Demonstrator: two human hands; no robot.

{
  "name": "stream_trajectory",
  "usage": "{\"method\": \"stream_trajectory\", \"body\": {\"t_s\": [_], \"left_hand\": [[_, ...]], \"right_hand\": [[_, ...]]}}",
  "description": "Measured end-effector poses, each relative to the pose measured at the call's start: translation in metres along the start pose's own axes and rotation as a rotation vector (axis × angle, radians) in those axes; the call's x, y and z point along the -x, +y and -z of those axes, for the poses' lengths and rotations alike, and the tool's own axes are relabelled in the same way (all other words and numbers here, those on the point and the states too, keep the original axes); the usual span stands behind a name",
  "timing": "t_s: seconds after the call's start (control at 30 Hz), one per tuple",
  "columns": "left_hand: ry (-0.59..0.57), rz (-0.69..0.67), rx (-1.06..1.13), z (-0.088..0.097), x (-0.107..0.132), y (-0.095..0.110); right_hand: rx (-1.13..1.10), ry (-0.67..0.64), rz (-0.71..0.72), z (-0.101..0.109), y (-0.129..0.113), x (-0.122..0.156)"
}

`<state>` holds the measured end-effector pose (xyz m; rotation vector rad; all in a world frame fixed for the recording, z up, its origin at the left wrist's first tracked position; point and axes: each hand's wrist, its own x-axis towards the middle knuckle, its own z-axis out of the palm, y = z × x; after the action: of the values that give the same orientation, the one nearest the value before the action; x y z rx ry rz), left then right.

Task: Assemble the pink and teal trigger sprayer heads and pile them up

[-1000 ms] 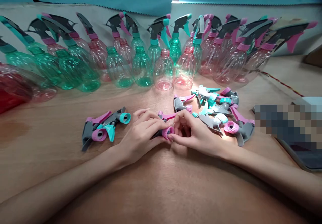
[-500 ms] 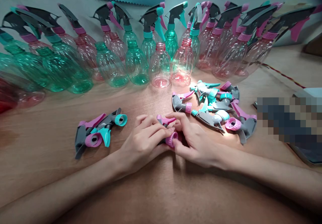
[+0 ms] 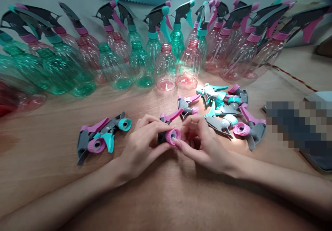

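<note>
My left hand (image 3: 142, 144) is wrapped round a grey spray trigger head (image 3: 168, 129) with a pink lever and pink screw cap, held just above the wooden table (image 3: 166, 196). My right hand (image 3: 201, 142) meets it from the right, fingertips pinching at the pink cap's rim. The cap's open end faces me. Two finished trigger heads, one pink (image 3: 89, 139) and one teal (image 3: 114, 127), lie to the left of my left hand.
A heap of loose trigger heads (image 3: 225, 111) lies right of my hands. Rows of green bottles (image 3: 114, 68) and pink bottles (image 3: 164, 68), several fitted with triggers, stand along the back. A blurred-out object (image 3: 298, 127) sits at the right edge.
The trigger head has been lifted and turned so its pink cap opening faces me. My right fingers shifted from beside the cap onto its rim. The view barely moved.
</note>
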<state>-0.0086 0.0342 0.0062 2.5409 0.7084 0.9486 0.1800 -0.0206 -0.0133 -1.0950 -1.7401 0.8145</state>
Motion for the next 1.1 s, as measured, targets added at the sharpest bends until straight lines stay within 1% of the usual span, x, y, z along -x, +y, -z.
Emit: {"method": "stream_trajectory", "body": {"t_s": [0.07,0.23,0.3,0.37,0.5,0.6,0.67,0.83,0.93,1.1], "left_hand": [[0.028,0.024,0.008,0.0008,-0.0001,-0.0003],[0.089,0.042,-0.053,0.0008,0.0002,-0.0002],[0.111,0.046,-0.087,0.0004,0.0002,0.0],[0.124,0.041,-0.103,0.0001,0.0003,-0.0003],[0.129,0.005,-0.049,0.0001,0.0001,-0.0014],[0.101,-0.04,-0.004,0.0009,-0.0006,-0.0011],[0.075,-0.051,0.004,0.0014,-0.0006,-0.0006],[0.031,0.021,-0.018,0.0019,0.0012,0.0002],[0.009,0.048,-0.043,0.0021,0.0017,0.0007],[-0.008,0.038,-0.058,0.0028,-0.0006,0.002]], "right_hand": [[0.087,0.044,0.062,-0.0009,0.0,0.0014],[0.323,0.073,0.25,-0.0011,-0.0014,0.0033],[0.401,0.091,0.292,-0.0015,-0.0007,0.0044],[0.413,0.083,0.303,-0.002,0.0,0.0054],[0.32,0.031,0.316,-0.0021,-0.0008,0.0054],[0.284,0.024,0.317,-0.0015,-0.002,0.0038],[0.308,0.027,0.32,-0.0012,-0.0017,0.0029],[0.418,0.051,0.339,-0.0025,0.0011,0.0023],[0.407,0.033,0.313,-0.004,0.0022,0.0028],[0.381,-0.012,0.284,-0.0038,0.0033,0.0019]]}}
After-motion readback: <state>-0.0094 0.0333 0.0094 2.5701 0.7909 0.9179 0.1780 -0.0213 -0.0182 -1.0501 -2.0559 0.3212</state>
